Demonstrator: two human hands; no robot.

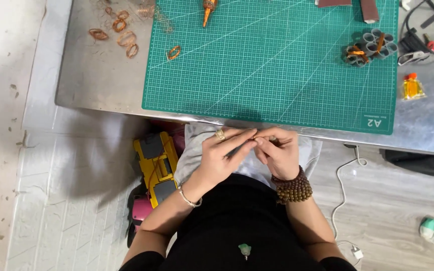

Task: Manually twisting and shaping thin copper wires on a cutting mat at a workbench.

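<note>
My left hand (222,155) and right hand (277,150) pinch a thin rod (237,148) below the cutting mat (272,65); off-table, a slip risks dropping it floorward.

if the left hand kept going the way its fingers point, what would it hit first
The left hand points right and slightly up, so it would meet the right hand first; their fingertips already look joined around a thin dark piece. Beyond lies the metal table edge, though depth is unclear.
</note>
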